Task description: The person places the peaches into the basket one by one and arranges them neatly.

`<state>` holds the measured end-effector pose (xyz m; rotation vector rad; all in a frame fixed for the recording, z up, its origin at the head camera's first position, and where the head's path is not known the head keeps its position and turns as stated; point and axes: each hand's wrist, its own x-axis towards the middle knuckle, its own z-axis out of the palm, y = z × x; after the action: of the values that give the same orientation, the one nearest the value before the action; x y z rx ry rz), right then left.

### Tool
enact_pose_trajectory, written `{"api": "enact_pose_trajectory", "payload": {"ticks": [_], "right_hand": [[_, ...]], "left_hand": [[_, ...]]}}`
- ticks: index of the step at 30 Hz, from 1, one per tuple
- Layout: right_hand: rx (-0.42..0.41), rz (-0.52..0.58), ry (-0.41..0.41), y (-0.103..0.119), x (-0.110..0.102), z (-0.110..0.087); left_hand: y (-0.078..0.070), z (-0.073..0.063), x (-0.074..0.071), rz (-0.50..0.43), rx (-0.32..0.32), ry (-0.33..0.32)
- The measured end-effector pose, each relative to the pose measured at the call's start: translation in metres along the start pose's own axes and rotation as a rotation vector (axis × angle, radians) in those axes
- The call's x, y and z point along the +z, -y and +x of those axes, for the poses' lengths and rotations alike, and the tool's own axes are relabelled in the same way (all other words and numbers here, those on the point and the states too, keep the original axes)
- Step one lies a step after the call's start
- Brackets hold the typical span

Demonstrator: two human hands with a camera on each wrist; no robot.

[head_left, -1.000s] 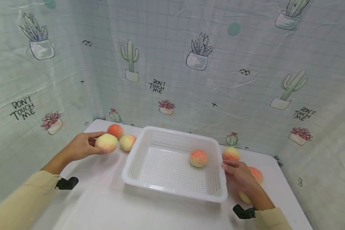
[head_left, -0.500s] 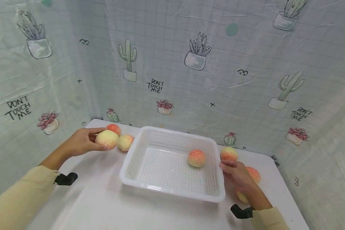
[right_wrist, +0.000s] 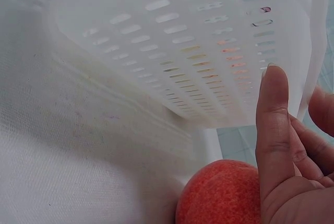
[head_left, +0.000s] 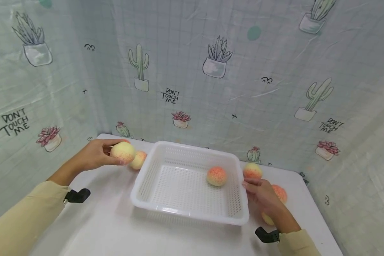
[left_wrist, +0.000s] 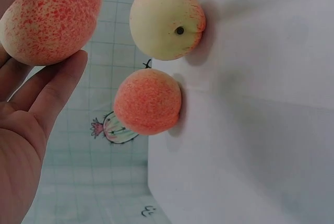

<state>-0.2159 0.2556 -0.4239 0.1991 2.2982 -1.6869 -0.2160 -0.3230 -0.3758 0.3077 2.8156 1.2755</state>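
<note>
My left hand [head_left: 94,156] holds a yellow and red peach [head_left: 123,153] between thumb and fingers, above the table. Close behind it, a yellow peach [head_left: 139,160] and a mostly hidden red peach [left_wrist: 148,101] rest at the table's back left. A white perforated plastic basket [head_left: 185,212] stands in the middle with one peach [head_left: 217,176] inside, toward its right side. My right hand [head_left: 265,197] pinches the basket's right rim, its thumb [right_wrist: 274,119] along the outer wall in the right wrist view.
Right of the basket lie several peaches: one at the back [head_left: 252,171], a red one [head_left: 280,193] behind the right hand, and a yellow one [head_left: 267,218] partly covered by it. A patterned curtain [head_left: 192,71] encloses the white table [head_left: 115,231].
My left hand has lifted the peach slightly and moved it right, so it now covers most of the red peach. The right hand stays at the basket; the head view has shifted a little.
</note>
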Motion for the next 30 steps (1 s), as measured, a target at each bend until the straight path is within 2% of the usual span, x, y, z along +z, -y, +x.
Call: {"api": "enact_pose_trajectory", "payload": {"ticks": [8, 13, 20, 27, 30], "right_hand": [[-0.019, 0.01, 0.02, 0.002, 0.001, 0.004], [-0.006, -0.018, 0.026, -0.001, -0.002, 0.002], [-0.012, 0.009, 0.034, 0.0, 0.001, 0.006], [0.002, 0.028, 0.005, -0.001, 0.0, 0.004], [0.001, 0.023, 0.005, -0.001, -0.001, 0.002]], "left_hand": [[-0.015, 0.011, -0.005, 0.01, 0.014, 0.005], [-0.016, 0.015, 0.002, -0.029, 0.066, 0.029], [-0.024, 0.019, 0.0, 0.017, 0.042, 0.019], [-0.036, 0.028, 0.011, -0.025, 0.09, 0.047], [-0.041, 0.03, 0.014, -0.03, 0.092, 0.055]]}}
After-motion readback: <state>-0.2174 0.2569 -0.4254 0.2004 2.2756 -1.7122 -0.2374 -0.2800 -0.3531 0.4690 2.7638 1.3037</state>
